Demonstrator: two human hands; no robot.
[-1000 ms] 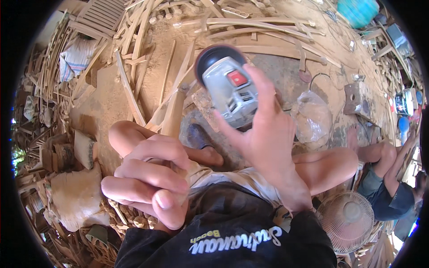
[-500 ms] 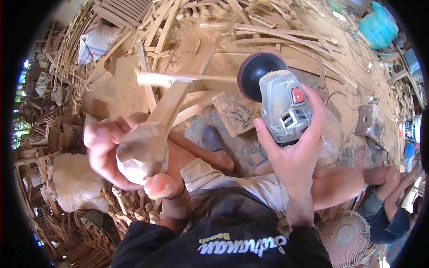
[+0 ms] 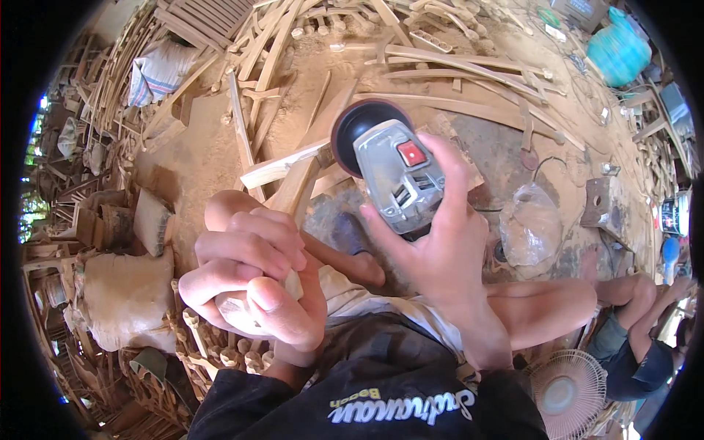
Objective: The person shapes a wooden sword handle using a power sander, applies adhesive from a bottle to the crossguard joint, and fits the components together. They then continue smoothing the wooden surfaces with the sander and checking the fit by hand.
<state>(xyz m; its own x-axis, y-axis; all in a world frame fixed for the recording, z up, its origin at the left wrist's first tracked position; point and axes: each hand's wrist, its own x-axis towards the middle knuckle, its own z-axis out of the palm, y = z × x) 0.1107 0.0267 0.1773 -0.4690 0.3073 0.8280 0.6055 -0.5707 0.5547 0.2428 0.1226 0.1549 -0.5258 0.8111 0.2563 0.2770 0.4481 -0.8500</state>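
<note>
My left hand (image 3: 253,282) is closed around the rounded near end of a pale carved wooden piece (image 3: 296,187). The piece points away from me, and a crosspiece reaches to both sides near its far end. Wrapped about the grey body of an angle grinder (image 3: 403,180) is my right hand (image 3: 451,249), the red switch facing up. The grinder's round black sanding disc (image 3: 359,136) is at the crosspiece's right end; whether they touch I cannot tell. My fingers hide most of the wood's near end.
Long wooden strips (image 3: 469,62) lie across the dusty floor ahead. A clear plastic bag (image 3: 532,227) is on the right, near a metal block (image 3: 605,199). A round fan (image 3: 565,389) stands at lower right, beside another seated person (image 3: 631,337). Carved wooden pieces (image 3: 220,345) are heaped at lower left.
The grinder has moved left, bringing its disc closer to the wood. My left hand has shifted right and turned, its fingers now wrapped over the wood's near end.
</note>
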